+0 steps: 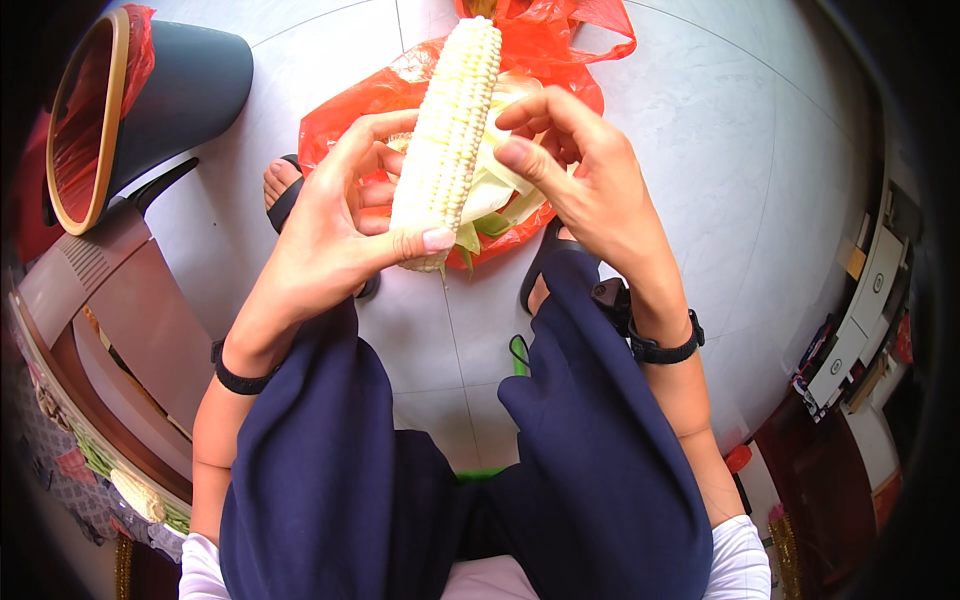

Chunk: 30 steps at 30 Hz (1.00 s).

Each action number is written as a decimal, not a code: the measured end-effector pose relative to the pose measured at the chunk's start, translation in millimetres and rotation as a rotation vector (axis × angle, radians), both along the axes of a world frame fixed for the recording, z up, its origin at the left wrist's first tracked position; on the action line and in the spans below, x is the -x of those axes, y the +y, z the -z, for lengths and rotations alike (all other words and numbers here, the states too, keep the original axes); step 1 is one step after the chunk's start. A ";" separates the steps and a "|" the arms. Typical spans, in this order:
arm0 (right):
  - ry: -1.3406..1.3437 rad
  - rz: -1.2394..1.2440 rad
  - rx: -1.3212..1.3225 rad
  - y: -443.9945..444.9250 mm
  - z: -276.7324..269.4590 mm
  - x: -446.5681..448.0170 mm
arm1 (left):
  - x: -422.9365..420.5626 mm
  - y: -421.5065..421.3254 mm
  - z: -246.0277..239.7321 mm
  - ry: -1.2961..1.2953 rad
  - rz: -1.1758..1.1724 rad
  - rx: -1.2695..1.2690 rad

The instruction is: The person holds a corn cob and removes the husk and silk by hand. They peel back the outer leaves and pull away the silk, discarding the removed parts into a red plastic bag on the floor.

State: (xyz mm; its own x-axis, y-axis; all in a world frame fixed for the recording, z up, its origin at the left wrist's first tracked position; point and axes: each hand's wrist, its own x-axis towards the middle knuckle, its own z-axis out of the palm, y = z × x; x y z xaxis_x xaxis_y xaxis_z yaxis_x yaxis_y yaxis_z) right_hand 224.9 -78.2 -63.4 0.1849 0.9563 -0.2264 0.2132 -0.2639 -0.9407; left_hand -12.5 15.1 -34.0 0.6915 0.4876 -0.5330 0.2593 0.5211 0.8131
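A pale ear of corn (450,127), its kernels bare, is tilted with its upper end leaning right. My left hand (337,202) grips its lower part, thumb across the front and fingers around the left side. Just right of the ear, my right hand (577,165) has curled fingers and a bent thumb with a gap between them, holding nothing that shows. Under the ear, pale and green corn husks (491,191) lie on a red plastic bag (345,112) spread on the floor.
A dark bin (187,75) with a red liner stands at upper left. Below it is a table (127,442) with another corn ear (137,495) on it. My feet flank the bag's lower edge. A cabinet with drawers (862,307) is at far right.
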 end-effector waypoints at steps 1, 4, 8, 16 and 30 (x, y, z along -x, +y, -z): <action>0.020 0.015 0.013 1.5 2.0 2.0 | -0.4 -0.2 0.0 0.009 0.006 -0.013; 0.060 0.027 0.005 7.1 6.9 7.9 | -1.8 -0.4 -0.3 0.043 0.030 -0.047; 0.054 -0.024 -0.095 8.2 1.8 12.4 | -1.3 -0.4 -0.7 0.073 0.039 -0.067; 0.050 -0.172 0.047 -0.9 -22.7 18.4 | -3.1 -3.0 9.1 0.098 -0.026 -0.352; -0.154 -0.131 0.135 -0.4 -10.0 8.3 | -1.4 -0.6 12.2 0.077 -0.175 -0.186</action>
State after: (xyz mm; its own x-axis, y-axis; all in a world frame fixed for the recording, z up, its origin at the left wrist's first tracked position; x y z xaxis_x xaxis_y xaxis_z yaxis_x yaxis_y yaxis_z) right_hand 216.6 -78.6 -53.4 0.1037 0.9373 -0.3328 0.3918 -0.3460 -0.8525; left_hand -11.0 14.5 -46.1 0.5485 0.6910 -0.4707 0.2431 0.4068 0.8806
